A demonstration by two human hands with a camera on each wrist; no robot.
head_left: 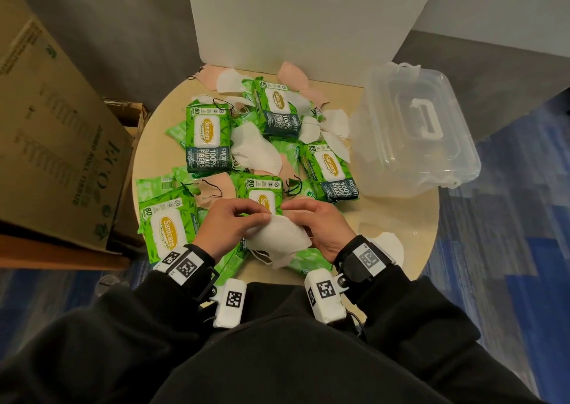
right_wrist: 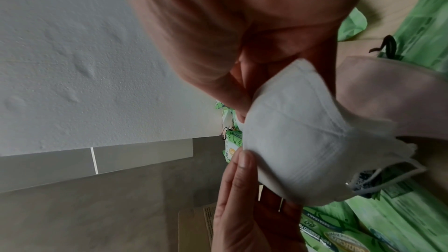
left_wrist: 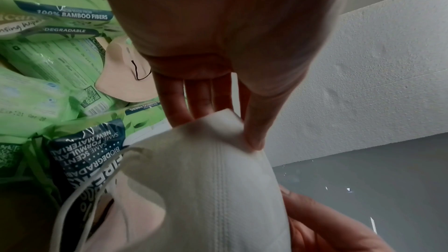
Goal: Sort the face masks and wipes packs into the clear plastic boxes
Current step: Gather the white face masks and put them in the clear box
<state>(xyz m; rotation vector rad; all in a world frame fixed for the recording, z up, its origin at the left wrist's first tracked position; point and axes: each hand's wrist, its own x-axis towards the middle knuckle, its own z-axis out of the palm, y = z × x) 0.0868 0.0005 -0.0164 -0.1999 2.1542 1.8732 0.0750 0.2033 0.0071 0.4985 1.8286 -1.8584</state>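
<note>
A white face mask (head_left: 279,235) is held by both hands just above the near part of the round table (head_left: 410,218). My left hand (head_left: 263,218) pinches its top edge between thumb and fingers (left_wrist: 252,122). My right hand (head_left: 291,217) grips the other side, fingers curled round the mask (right_wrist: 290,137). A pink mask (head_left: 285,260) hangs under the white one. Green wipes packs (head_left: 208,140) and loose white and pink masks (head_left: 256,150) lie mixed over the table. A clear plastic box (head_left: 413,126), lid on with a white handle, stands at the right.
A large cardboard box (head_left: 52,144) stands close on the left. A white board (head_left: 293,27) rises behind the table. One white mask (head_left: 391,243) lies by the right wrist near the table's edge. Blue carpet lies around.
</note>
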